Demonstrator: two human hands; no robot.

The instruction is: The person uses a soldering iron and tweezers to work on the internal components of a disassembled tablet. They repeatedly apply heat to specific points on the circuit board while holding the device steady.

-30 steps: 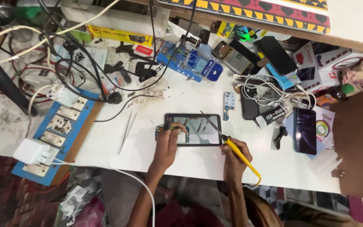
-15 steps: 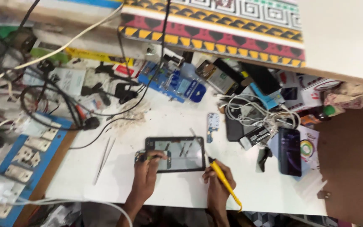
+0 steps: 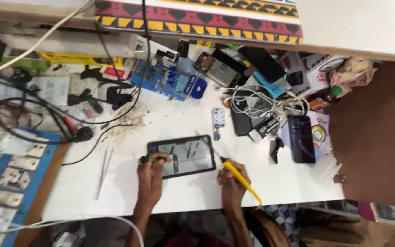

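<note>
So my left hand (image 3: 151, 176) is pinching a small dark tool with a green bit (image 3: 151, 159) against the left edge of the phone (image 3: 181, 156), fingers curled tight around it. The phone lies flat in the middle of the white worktop (image 3: 174, 123), a glossy black slab with rounded corners, and its glass throws back pale reflections. My right hand (image 3: 231, 183) is closed around a yellow-handled tool (image 3: 239, 179). It's a skinny plastic grip with a thin metal tip that touches the phone's right edge, and the handle runs back past my wrist.

Left of the phone sits a pair of slim steel tweezers (image 3: 103, 170), well apart from my hand. Just above the phone's upper right corner there's a little blue circuit board (image 3: 218, 118), flat and rectangular. Farther right is another dark phone (image 3: 301, 138), lying beside a tangle of white cables (image 3: 264, 103). At the back there's a blue repair mat or fixture (image 3: 172, 81), cluttered with parts. Black cords (image 3: 69, 120) loop over the left side, near a patch of grubby dust. A blue board with white sockets (image 3: 14, 169) runs along the far left edge. Nothing's actually blocking the phone, everything's crowded around it.
</note>
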